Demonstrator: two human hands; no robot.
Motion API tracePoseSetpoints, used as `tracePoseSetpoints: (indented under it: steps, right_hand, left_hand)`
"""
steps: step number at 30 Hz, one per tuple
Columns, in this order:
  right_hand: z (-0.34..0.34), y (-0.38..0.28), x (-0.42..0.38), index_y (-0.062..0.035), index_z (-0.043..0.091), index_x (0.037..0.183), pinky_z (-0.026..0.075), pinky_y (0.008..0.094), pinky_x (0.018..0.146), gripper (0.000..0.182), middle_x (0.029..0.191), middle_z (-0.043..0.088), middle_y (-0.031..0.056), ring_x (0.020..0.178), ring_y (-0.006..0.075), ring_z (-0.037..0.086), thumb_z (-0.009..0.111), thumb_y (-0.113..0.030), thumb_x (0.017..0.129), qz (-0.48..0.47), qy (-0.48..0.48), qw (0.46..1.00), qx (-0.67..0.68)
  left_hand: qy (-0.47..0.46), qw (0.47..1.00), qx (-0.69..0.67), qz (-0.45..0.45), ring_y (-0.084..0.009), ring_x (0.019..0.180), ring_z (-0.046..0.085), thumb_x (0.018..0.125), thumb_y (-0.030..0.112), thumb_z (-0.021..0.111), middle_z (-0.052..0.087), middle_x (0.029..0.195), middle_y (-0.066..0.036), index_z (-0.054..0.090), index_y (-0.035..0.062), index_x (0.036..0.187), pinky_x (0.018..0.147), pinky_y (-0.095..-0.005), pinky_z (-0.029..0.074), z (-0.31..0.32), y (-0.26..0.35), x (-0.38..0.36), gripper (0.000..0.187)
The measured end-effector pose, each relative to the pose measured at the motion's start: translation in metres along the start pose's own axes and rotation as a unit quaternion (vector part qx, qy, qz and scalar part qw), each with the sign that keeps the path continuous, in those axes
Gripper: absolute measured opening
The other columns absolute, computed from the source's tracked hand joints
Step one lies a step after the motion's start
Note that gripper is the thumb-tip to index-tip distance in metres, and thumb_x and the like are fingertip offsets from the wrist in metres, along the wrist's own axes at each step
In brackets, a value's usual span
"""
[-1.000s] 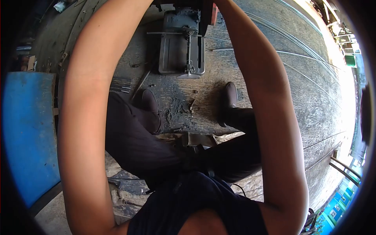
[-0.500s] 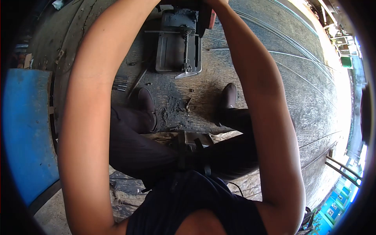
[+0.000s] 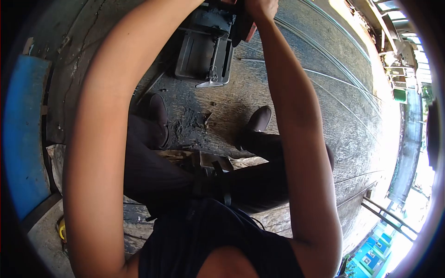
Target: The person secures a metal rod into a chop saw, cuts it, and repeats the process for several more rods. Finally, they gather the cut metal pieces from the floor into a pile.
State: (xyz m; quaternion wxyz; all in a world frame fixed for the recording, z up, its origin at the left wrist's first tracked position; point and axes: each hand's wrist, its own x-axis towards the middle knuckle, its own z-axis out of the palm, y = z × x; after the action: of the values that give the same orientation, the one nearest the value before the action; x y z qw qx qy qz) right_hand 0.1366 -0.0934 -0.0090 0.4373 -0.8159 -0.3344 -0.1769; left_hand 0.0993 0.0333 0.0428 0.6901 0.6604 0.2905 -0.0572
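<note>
A metal cut-off saw stands on the floor at the top middle, its flat base and clamp screw toward me. Its dark upper part and a red piece rise near the top edge of the view. My right hand is at the top edge, curled closed against the saw's upper part beside the red piece; some of its fingers are cut off by the frame. My left forearm reaches up toward the other side of the saw, and the left hand lies beyond the top edge.
My boots rest on the worn floor either side of dark debris. Long thin metal rods lie to the right. A blue panel stands at far left. A small yellow object shows below it.
The view has shifted, so the saw and boots sit slightly further left. More of my right hand shows at the top edge. Both arms stay stretched toward the saw.
</note>
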Motion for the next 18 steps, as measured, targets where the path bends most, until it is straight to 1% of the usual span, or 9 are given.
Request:
tracePoseSetpoints:
  steps: [2, 3, 4, 7, 8, 10, 14, 16, 18]
  right_hand:
    - [-0.002, -0.001, -0.011, -0.0234, 0.035, 0.151, 0.049, 0.0560, 0.091, 0.059, 0.136, 0.057, 0.0193, 0.110, 0.0516, 0.057, 0.055, -0.023, 0.095, 0.037, 0.005, 0.999, 0.026]
    - [0.005, 0.004, -0.017, -0.0224, 0.035, 0.151, 0.049, 0.0578, 0.087, 0.060, 0.129, 0.057, 0.0274, 0.107, 0.0542, 0.057, 0.054, -0.022, 0.094, -0.070, 0.079, 0.994, 0.033]
    - [0.005, 0.007, -0.023, -0.0224, 0.035, 0.151, 0.049, 0.0578, 0.087, 0.060, 0.129, 0.057, 0.0274, 0.107, 0.0542, 0.057, 0.054, -0.022, 0.094, -0.071, 0.078, 0.994, 0.032]
    - [0.004, 0.009, -0.041, -0.0189, 0.035, 0.151, 0.050, 0.0590, 0.084, 0.059, 0.120, 0.055, 0.0369, 0.104, 0.0569, 0.057, 0.052, -0.019, 0.094, 0.056, 0.022, 0.997, 0.052]
    - [0.006, 0.010, -0.046, -0.0189, 0.035, 0.151, 0.050, 0.0590, 0.084, 0.059, 0.120, 0.055, 0.0369, 0.104, 0.0569, 0.057, 0.052, -0.019, 0.094, 0.053, 0.020, 0.997, 0.054]
    - [0.008, 0.012, -0.055, -0.0156, 0.035, 0.151, 0.050, 0.0592, 0.083, 0.060, 0.122, 0.054, 0.0374, 0.103, 0.0569, 0.057, 0.052, -0.019, 0.094, 0.056, 0.027, 0.997, 0.036]
    - [0.003, 0.006, -0.069, -0.0139, 0.031, 0.153, 0.050, 0.0589, 0.083, 0.063, 0.121, 0.053, 0.0366, 0.102, 0.0563, 0.058, 0.053, -0.019, 0.093, 0.068, 0.008, 0.997, 0.036]
    - [0.008, 0.014, -0.074, -0.0155, 0.029, 0.154, 0.050, 0.0575, 0.086, 0.069, 0.123, 0.052, 0.0350, 0.108, 0.0549, 0.056, 0.055, -0.018, 0.091, 0.068, 0.007, 0.997, 0.041]
    - [0.013, 0.026, -0.079, -0.0071, 0.030, 0.151, 0.047, 0.0558, 0.094, 0.071, 0.126, 0.055, 0.0346, 0.110, 0.0511, 0.055, 0.059, -0.022, 0.088, 0.016, 0.019, 0.999, 0.045]
  left_hand:
    - [0.027, 0.999, 0.020, 0.034, -0.0231, 0.050, 0.052, 0.081, 0.018, 0.053, 0.057, 0.059, -0.011, 0.060, 0.0046, 0.074, 0.052, -0.0414, 0.046, 0.007, -0.010, -0.020, 0.016]
    - [0.039, 0.998, 0.030, 0.050, -0.0229, 0.049, 0.052, 0.081, 0.018, 0.053, 0.057, 0.058, -0.011, 0.060, 0.0045, 0.074, 0.051, -0.0408, 0.045, 0.013, -0.015, -0.030, 0.017]
    - [0.051, 0.996, 0.040, 0.066, -0.0226, 0.048, 0.052, 0.081, 0.018, 0.053, 0.057, 0.058, -0.011, 0.060, 0.0044, 0.073, 0.050, -0.0403, 0.045, 0.017, -0.022, -0.036, 0.017]
    - [0.081, 0.990, 0.069, 0.091, -0.0204, 0.043, 0.049, 0.084, 0.017, 0.055, 0.054, 0.053, -0.010, 0.062, 0.0037, 0.067, 0.044, -0.0366, 0.040, 0.016, -0.050, -0.026, 0.023]
    - [0.111, 0.990, 0.034, 0.075, -0.0186, 0.043, 0.051, 0.083, 0.018, 0.060, 0.055, 0.052, -0.010, 0.061, 0.0035, 0.061, 0.044, -0.0352, 0.041, 0.020, -0.054, -0.034, 0.027]
    - [0.129, 0.989, 0.028, 0.072, -0.0189, 0.043, 0.053, 0.082, 0.017, 0.062, 0.058, 0.053, -0.011, 0.063, 0.0029, 0.061, 0.044, -0.0345, 0.042, 0.025, -0.062, -0.047, 0.025]
    - [0.123, 0.989, -0.002, 0.079, -0.0184, 0.044, 0.055, 0.083, 0.017, 0.063, 0.058, 0.052, -0.010, 0.062, 0.0017, 0.058, 0.044, -0.0344, 0.043, 0.027, -0.087, -0.040, 0.029]
    - [0.127, 0.989, -0.021, 0.066, -0.0180, 0.043, 0.055, 0.084, 0.019, 0.063, 0.058, 0.052, -0.009, 0.061, 0.0021, 0.059, 0.043, -0.0342, 0.042, 0.029, -0.091, -0.046, 0.030]
    - [0.121, 0.988, -0.005, 0.101, -0.0108, 0.058, 0.061, 0.078, 0.027, 0.073, 0.063, 0.070, -0.002, 0.065, 0.0078, 0.079, 0.053, -0.0350, 0.052, 0.033, -0.096, -0.064, 0.020]
